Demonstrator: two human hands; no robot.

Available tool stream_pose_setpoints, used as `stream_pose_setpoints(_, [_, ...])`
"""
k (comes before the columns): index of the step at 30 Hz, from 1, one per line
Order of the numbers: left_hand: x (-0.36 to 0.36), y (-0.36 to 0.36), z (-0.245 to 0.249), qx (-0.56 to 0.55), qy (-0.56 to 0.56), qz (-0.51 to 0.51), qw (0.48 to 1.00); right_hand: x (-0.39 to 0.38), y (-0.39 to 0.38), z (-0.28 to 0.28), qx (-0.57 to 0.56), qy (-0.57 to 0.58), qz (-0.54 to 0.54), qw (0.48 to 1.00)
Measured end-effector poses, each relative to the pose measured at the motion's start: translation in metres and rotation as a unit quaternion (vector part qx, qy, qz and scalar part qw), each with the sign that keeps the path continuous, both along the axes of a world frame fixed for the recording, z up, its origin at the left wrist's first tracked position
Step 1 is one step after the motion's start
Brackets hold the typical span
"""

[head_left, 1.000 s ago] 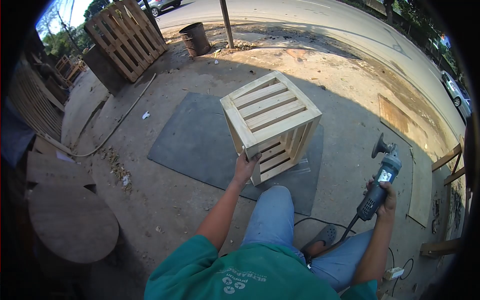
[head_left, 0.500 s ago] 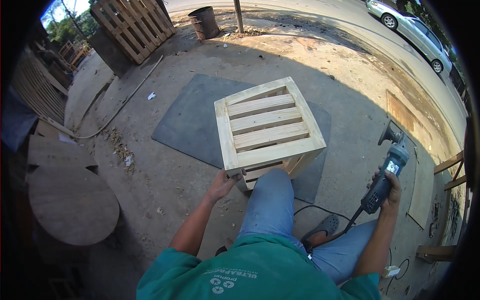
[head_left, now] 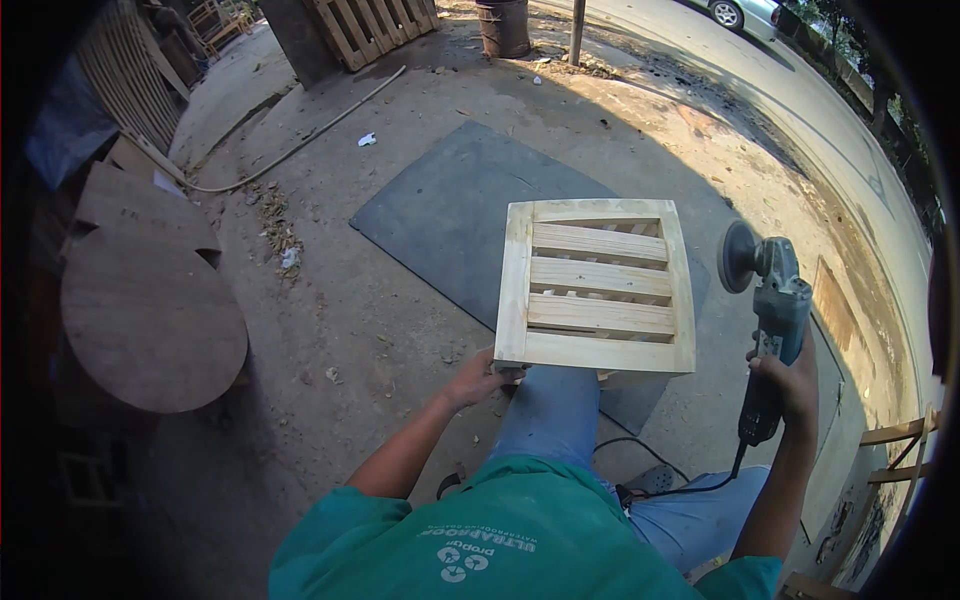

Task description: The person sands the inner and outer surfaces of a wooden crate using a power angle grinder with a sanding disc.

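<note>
A pale slatted wooden frame stands before me, its slatted face turned up, above a dark mat on the ground. My left hand grips its near left corner, with the fingertips partly hidden under the edge. To the right of the frame, my right hand is wrapped round the body of a grey power tool. The tool's round disc points toward the frame and is apart from it. A dark cord hangs from the tool's lower end toward my leg.
A round-ended wooden board lies at the left. A long hose runs over the concrete. Farther back are a pallet, a rusty barrel, a post and a parked car. Wooden bars stand at the right.
The frame has turned and now sits squarer and farther right in view. The power tool has been tilted more upright, its disc turned toward the frame. The whole view has shifted.
</note>
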State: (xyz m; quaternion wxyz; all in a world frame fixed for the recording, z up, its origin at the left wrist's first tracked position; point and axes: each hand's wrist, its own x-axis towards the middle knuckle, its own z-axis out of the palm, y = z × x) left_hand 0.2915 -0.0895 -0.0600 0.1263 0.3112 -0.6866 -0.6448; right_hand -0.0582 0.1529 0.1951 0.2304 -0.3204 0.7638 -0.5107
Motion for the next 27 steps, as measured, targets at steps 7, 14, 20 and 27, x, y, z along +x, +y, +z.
stream_pose_setpoints(7, [0.012,0.029,-0.026,-0.018,0.014,0.069,0.997,0.054,-0.091,0.019,0.142,0.159,0.275,0.937])
stream_pose_setpoints(14, [-0.001,0.039,-0.024,-0.007,0.092,0.143,0.985,0.081,-0.122,0.012,0.125,0.157,0.32,0.926])
stream_pose_setpoints(20, [-0.031,0.058,0.007,-0.053,0.156,0.298,0.94,0.048,-0.082,0.011,0.037,0.06,0.17,0.983])
stream_pose_setpoints(27, [-0.076,0.006,0.003,-0.089,0.248,0.327,0.907,0.004,0.002,-0.023,-0.097,-0.038,-0.049,0.993])
